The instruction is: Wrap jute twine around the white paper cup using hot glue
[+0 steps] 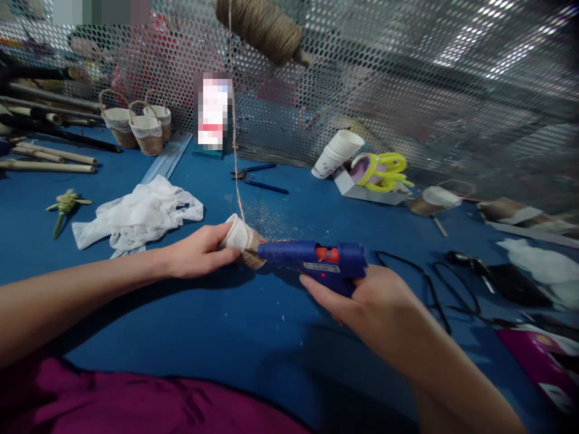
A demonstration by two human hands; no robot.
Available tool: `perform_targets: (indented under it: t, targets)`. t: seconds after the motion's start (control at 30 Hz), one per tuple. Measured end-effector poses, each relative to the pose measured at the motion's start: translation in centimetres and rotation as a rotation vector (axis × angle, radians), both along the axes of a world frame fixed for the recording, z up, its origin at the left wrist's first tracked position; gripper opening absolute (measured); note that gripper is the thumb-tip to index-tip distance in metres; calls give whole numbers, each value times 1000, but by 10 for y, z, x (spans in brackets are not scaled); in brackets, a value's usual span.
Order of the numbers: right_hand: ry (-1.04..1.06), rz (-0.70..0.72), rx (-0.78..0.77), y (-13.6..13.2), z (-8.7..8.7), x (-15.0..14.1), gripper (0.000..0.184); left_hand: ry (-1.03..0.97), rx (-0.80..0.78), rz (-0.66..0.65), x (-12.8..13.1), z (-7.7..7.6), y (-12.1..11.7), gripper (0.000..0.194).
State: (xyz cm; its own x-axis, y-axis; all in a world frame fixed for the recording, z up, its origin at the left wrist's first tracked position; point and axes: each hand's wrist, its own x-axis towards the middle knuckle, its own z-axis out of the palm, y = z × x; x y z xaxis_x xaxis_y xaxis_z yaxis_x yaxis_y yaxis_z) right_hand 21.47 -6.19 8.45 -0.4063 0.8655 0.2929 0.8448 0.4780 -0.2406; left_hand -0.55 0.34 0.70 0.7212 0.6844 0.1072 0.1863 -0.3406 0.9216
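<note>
My left hand is closed around the rim end of a white paper cup, which lies tilted on its side. Brown twine wraps the cup's lower part, and a strand of twine runs from it up to a large spool. In my right hand is a blue glue gun with a small red light lit. Its nozzle points left and meets the twine-covered part of the cup; whether it touches cannot be made out exactly.
White lace lies left, with three twine-covered baskets behind it. Pliers rest beyond the cup. Stacked paper cups and yellow-handled scissors stand back right. A black cable loops at right. Perforated metal sheeting closes the back.
</note>
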Motion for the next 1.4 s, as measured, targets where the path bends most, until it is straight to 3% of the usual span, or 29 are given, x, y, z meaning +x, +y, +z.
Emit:
perform_targets:
  t: [0.17,0.33,0.5,0.8,1.13,1.4]
  targets:
    - [79,-95,-172,1,0,-3,19,-12,13,-6,-1,1,-1,33]
    - [165,-272,-229,5,-5,-2,17,13,45,17,-1,2,-3,26]
    - [205,-357,-346,8,-9,3,23,53,107,18,-1,2,-2,22]
    - [291,-360,-523,13,-12,7,36,117,149,40,0,6,-4,23]
    - [258,-442,-511,7,-5,4,33,56,141,-4,0,6,-3,22]
    - [303,-374,-558,13,-10,7,41,82,269,-9,0,8,-4,11]
